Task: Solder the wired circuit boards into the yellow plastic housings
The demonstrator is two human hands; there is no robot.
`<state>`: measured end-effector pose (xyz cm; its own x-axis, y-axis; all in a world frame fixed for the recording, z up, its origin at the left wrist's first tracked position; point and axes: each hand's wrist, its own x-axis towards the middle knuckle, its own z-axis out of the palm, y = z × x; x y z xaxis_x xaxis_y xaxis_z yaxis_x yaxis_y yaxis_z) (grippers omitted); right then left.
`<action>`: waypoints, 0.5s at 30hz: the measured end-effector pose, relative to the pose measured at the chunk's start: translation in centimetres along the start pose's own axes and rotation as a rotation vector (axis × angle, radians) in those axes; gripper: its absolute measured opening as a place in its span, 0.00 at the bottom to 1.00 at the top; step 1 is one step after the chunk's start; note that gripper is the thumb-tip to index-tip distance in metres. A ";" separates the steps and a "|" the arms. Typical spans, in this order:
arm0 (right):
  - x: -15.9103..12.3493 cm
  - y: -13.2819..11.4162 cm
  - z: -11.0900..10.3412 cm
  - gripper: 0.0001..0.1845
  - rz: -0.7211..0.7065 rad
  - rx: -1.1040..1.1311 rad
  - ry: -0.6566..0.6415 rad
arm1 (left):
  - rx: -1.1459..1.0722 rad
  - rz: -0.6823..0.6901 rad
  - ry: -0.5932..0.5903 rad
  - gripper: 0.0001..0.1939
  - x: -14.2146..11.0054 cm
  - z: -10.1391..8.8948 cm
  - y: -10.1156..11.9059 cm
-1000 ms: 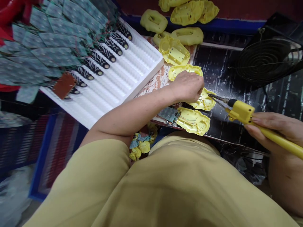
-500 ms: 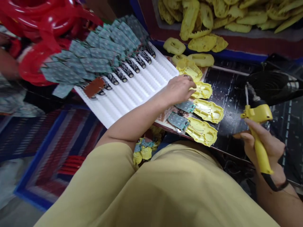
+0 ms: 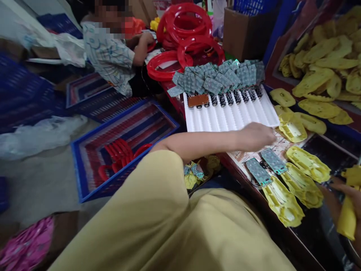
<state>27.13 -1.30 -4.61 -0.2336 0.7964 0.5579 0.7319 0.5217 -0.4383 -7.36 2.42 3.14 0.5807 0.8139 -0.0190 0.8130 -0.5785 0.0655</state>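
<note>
my right hand (image 3: 335, 197) grips a yellow tool (image 3: 347, 218) beside yellow shells (image 3: 308, 163) on the bench (image 3: 313, 237); my left hand (image 3: 255, 137), too blurred to tell open or closed, hovers near a white tray (image 3: 225, 121). care, i judge, means sparing the boards' (image 3: 258, 172) thin wires.

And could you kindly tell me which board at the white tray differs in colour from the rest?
The reddish-brown board, at the left end of the white tray; the other boards heaped along it are grey-green.
</note>
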 end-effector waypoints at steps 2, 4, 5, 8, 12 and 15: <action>2.2 0.4 1.0 0.21 -0.061 -0.023 -0.041 | 0.088 -0.283 0.030 0.22 -3.5 -0.7 -4.2; 3.8 1.4 2.1 0.24 -0.135 -0.045 -0.051 | 0.179 -0.516 0.111 0.16 -6.8 -0.6 -8.7; 4.3 1.9 2.7 0.25 -0.169 -0.060 -0.047 | 0.212 -0.603 0.146 0.16 -8.3 -0.3 -10.8; 4.8 3.5 3.5 0.25 -0.247 -0.079 -0.024 | 0.178 -0.752 0.283 0.16 -12.3 0.9 -15.7; 4.2 3.6 2.7 0.22 -0.279 -0.153 -0.013 | 0.000 -0.768 0.646 0.19 -15.5 0.8 -18.3; 3.7 2.8 2.1 0.24 -0.255 -0.244 0.023 | -0.135 -0.746 0.844 0.21 -15.8 -0.9 -17.1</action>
<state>26.96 3.76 -5.26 -0.4166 0.6411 0.6445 0.7838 0.6124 -0.1026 -30.49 -0.51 3.26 -0.3028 0.7585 0.5770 0.9031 0.0350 0.4279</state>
